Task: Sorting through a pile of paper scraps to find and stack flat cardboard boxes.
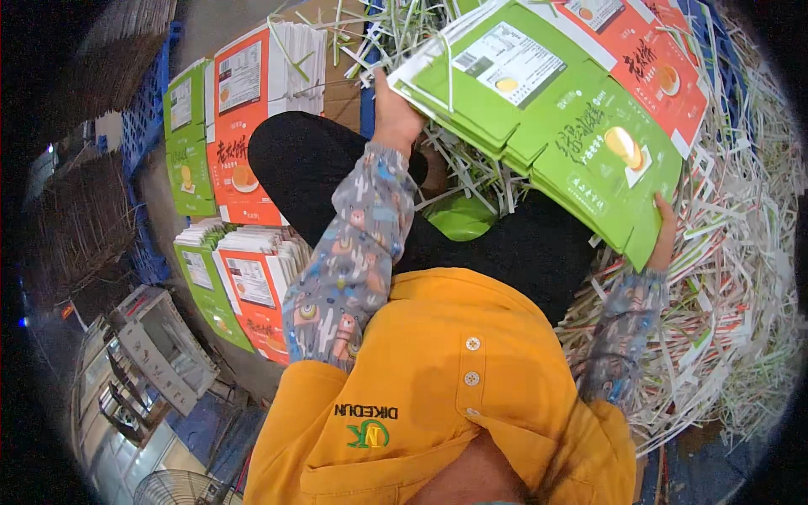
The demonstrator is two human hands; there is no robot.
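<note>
A thick stack of flat printed carton sheets (589,126), green with an orange-red part at the far right, is tilted across my lap. My left hand (397,116) grips its left edge. Near its lower right corner my right hand (664,237) holds the edge, with some fingers hidden behind the sheets. A few thin paper strips (449,76) hang on the stack's left part. Both forearms are in patterned grey sleeves. Beneath the stack, between my black-trousered legs, shows a shiny green rounded thing (463,219).
Shredded paper strips (707,337) are heaped along the right side and under the stack. To the left stand more stacks of green and orange-red carton sheets (242,126), with smaller ones (244,286) nearer. Blue plastic crates or pallets (143,135) and a fan (181,488) are farther left.
</note>
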